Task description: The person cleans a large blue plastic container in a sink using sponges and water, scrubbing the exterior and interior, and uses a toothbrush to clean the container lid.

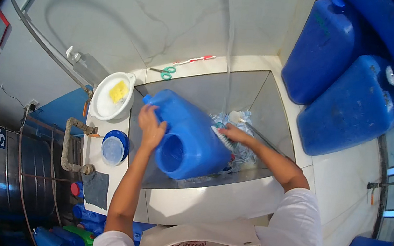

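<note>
A large blue plastic jug (191, 127) lies tilted over the grey sink (156, 180), its wide round mouth facing me. My left hand (151, 128) grips the jug's upper left side, beside a small blue spout. In my right hand (235, 133) is a scrub brush (223, 138), its white bristles against the jug's right side. Behind and right of the jug, a heap of pale, crumpled-looking items (246, 155) lies in the sink, partly hidden. A grey rod (265, 139) slants across the heap, its lower end passing behind my right forearm.
On the left ledge stand a white basin (124, 107) holding a yellow sponge (118, 91), blue round lids (115, 147) and a grey cloth (95, 189). Scissors (166, 72) and a toothbrush (195, 60) lie along the back rim. Large blue containers (349, 111) stand at the right.
</note>
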{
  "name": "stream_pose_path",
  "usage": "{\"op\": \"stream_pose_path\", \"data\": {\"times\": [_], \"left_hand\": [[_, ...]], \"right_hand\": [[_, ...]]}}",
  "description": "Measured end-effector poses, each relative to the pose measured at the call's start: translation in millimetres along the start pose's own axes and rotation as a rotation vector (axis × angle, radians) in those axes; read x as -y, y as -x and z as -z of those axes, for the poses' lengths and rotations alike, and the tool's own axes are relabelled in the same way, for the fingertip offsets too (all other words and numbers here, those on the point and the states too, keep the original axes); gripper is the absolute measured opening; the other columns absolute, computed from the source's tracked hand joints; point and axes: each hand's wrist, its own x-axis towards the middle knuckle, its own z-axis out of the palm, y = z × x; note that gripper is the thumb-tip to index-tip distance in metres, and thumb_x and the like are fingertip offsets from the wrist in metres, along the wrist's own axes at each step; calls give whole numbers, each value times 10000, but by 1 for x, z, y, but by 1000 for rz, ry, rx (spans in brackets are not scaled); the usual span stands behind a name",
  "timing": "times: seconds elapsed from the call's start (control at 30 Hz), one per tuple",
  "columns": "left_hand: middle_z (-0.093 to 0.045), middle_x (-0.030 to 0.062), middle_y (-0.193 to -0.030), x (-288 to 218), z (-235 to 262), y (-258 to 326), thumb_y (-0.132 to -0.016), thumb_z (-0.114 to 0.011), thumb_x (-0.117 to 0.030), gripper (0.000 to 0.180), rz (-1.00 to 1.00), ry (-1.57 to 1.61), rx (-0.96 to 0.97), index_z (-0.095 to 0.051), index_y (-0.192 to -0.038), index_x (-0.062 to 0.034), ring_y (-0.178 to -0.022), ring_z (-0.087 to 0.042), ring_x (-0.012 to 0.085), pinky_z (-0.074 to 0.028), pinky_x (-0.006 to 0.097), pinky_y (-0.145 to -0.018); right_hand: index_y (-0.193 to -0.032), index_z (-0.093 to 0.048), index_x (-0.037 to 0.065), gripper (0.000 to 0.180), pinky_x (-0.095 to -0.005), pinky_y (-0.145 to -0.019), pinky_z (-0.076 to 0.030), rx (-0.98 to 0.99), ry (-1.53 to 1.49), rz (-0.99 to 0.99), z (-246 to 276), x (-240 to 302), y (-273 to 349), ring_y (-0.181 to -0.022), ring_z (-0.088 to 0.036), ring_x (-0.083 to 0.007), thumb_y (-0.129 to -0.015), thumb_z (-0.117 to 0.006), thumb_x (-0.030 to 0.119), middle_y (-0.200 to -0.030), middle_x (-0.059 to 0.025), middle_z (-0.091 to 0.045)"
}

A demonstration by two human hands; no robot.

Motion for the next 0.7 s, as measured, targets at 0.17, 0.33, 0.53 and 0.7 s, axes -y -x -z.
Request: {"op": "stream_pose_path", "data": {"times": [0.17,0.33,0.53,0.7], "left_hand": [[-581,108,-792,69,-4,74,-829,-564,-96,264,824,594,162,-433,-1044,-16,-728,-600,203,-477,359,-712],[-560,64,-754,63,-5,78,-848,-580,-101,201,920,808,187,-454,-982,-21,-534,-561,130,-473,258,-496],[-551,39,-738,66,-1,88,-837,-594,-125,233,1009,736,139,-497,-1024,-27,-544,-553,109,-448,232,-490],[-561,36,-732,63,-3,86,-828,-591,-111,185,1009,733,82,-516,-978,-30,-541,-545,102,-435,231,-482]], "right_hand": [[-1060,-369,-31,572,-491,-749,-454,-43,62,282,-101,53,14,-905,-566,-450,-848,-510,481,-990,-307,-556],[-1076,-371,-19,527,-514,-748,-445,-311,51,84,-84,51,-58,-895,-552,-466,-868,-494,450,-941,-283,-559],[-1147,-351,-63,558,-471,-775,-457,-161,20,56,-128,-39,12,-914,-555,-455,-900,-437,430,-1097,-299,-486],[-1146,-337,-50,550,-495,-712,-482,-60,285,342,-118,118,-8,-861,-563,-445,-887,-447,423,-1055,-297,-477]]}}
